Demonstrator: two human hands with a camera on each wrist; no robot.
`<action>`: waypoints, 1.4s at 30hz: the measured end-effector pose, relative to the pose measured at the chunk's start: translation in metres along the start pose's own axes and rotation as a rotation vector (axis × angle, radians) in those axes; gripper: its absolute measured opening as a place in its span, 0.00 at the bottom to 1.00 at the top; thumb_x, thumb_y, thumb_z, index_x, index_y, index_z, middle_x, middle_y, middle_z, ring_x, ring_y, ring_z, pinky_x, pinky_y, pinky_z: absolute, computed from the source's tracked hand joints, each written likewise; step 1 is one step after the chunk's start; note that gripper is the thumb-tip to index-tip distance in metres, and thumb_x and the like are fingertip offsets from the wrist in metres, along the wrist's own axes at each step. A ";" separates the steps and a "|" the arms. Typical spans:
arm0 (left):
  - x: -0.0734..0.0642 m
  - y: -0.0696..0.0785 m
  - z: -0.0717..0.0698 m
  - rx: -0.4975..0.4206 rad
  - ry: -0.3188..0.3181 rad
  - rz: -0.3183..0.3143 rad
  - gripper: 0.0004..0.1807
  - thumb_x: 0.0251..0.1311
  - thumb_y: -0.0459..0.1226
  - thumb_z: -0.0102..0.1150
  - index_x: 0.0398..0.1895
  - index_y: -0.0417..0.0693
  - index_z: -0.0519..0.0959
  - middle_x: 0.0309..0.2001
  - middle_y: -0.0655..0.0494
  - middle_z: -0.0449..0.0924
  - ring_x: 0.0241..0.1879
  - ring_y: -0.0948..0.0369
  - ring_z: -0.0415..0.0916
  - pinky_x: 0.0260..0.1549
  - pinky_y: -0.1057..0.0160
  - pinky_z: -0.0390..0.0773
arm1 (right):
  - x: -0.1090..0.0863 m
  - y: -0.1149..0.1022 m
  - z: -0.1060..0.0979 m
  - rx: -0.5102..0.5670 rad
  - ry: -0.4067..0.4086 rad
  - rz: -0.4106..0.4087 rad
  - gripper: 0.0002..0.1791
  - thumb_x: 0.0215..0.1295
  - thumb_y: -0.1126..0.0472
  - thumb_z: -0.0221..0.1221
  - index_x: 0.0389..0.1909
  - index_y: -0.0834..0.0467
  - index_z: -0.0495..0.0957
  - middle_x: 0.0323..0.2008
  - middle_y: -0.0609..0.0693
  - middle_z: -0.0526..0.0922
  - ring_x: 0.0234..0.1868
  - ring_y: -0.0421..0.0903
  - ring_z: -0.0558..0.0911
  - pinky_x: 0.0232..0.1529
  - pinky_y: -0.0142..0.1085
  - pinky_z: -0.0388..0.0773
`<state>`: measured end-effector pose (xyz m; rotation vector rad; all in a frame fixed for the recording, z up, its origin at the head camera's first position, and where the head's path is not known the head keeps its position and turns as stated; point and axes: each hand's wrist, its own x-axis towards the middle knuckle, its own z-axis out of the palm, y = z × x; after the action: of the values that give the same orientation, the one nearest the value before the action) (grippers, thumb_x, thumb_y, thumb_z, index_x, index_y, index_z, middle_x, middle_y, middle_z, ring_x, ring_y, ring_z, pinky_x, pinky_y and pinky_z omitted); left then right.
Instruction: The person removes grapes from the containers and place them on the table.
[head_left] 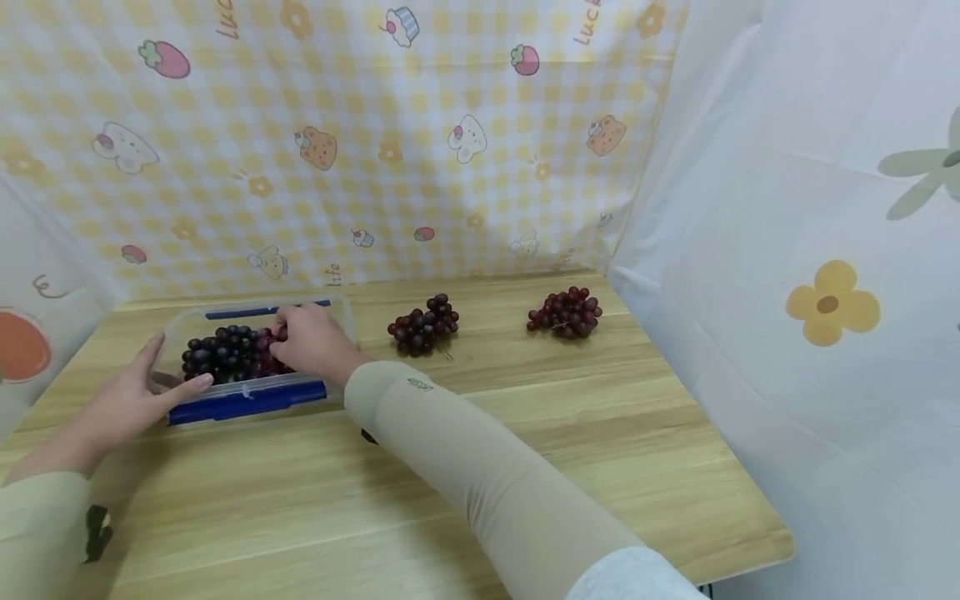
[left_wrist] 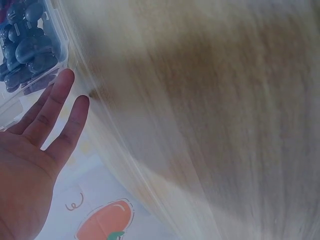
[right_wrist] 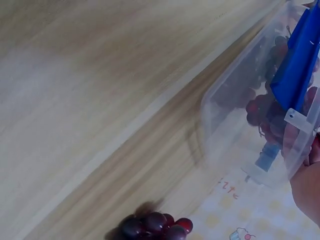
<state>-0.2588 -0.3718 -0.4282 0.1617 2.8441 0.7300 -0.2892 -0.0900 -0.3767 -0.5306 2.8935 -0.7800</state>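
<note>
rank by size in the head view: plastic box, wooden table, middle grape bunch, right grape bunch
1. Wooden table
2. Plastic box
3. Middle grape bunch and right grape bunch: they look alike, so unranked

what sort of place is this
Probably a makeshift indoor workspace, though the room beyond is hidden: a wood-grain table, a yellow checked cartoon-print backdrop behind it, and white flower-print sheeting along its right side.

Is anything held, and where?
Right hand touches red grapes from above; whether it grips can't be told. Left hand rests at the left end of the plastic container, fingers extended.
</note>
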 end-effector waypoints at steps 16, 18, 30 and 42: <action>-0.001 -0.001 0.001 -0.004 0.001 -0.009 0.64 0.76 0.66 0.47 0.80 0.39 0.13 0.69 0.09 0.59 0.61 0.13 0.61 0.54 0.16 0.66 | -0.020 -0.007 -0.006 0.271 0.301 -0.035 0.06 0.77 0.50 0.64 0.51 0.38 0.82 0.54 0.34 0.78 0.44 0.30 0.77 0.37 0.19 0.75; -0.001 -0.001 0.001 -0.006 -0.002 -0.006 0.64 0.76 0.65 0.47 0.80 0.39 0.13 0.69 0.09 0.60 0.61 0.13 0.62 0.54 0.17 0.67 | -0.023 -0.009 -0.007 0.315 0.346 -0.054 0.06 0.77 0.52 0.64 0.50 0.40 0.82 0.53 0.35 0.78 0.44 0.28 0.77 0.37 0.17 0.75; 0.000 -0.002 0.003 -0.021 0.001 0.008 0.64 0.76 0.65 0.47 0.80 0.37 0.13 0.68 0.08 0.61 0.61 0.13 0.63 0.53 0.18 0.69 | -0.043 -0.010 -0.006 0.600 0.508 -0.200 0.05 0.77 0.56 0.64 0.50 0.48 0.84 0.52 0.41 0.78 0.38 0.25 0.76 0.40 0.15 0.78; 0.002 -0.001 0.000 0.009 0.000 0.005 0.64 0.76 0.66 0.46 0.80 0.38 0.13 0.69 0.08 0.57 0.61 0.11 0.58 0.54 0.15 0.65 | -0.078 -0.005 0.004 0.711 0.548 -0.229 0.05 0.77 0.59 0.64 0.47 0.52 0.86 0.52 0.45 0.78 0.49 0.25 0.74 0.45 0.15 0.80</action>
<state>-0.2607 -0.3726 -0.4289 0.1703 2.8487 0.7189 -0.2140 -0.0682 -0.3776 -0.6253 2.6819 -2.1516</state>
